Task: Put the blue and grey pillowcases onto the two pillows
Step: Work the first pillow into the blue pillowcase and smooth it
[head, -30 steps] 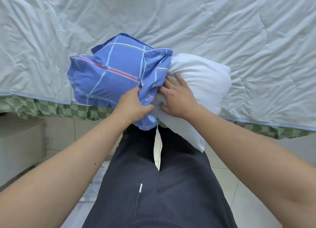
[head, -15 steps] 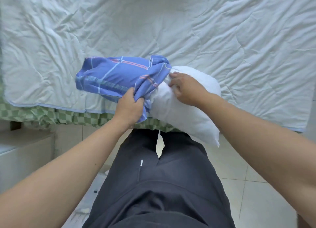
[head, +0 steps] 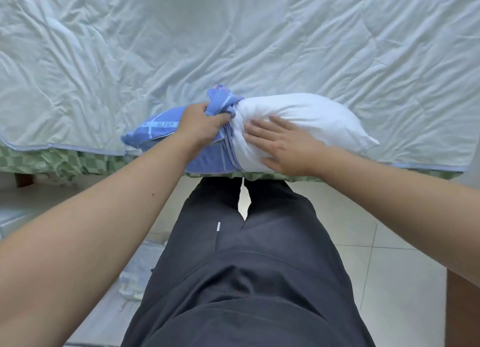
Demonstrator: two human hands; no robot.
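Note:
A white pillow (head: 306,118) lies along the near edge of the bed. Its left end sits inside the bunched mouth of the blue pillowcase (head: 158,128), which carries a band printed SLEEP. My left hand (head: 200,125) grips the gathered blue fabric at the pillow's left end. My right hand (head: 283,146) lies flat on the pillow with straight fingers, pressing it down just right of the fabric's edge. No grey pillowcase and no second pillow are in view.
A pale crumpled quilt (head: 233,34) covers the bed, with a green checked sheet (head: 65,162) hanging below its near edge. I stand on a tiled floor (head: 389,242) against the bed. Some crumpled light material (head: 135,274) lies on the floor at my left.
The pillow and case have dropped flat onto the bed. My left hand has bunched the blue fabric tighter. My right hand has let go of the edge and now lies flat on the pillow.

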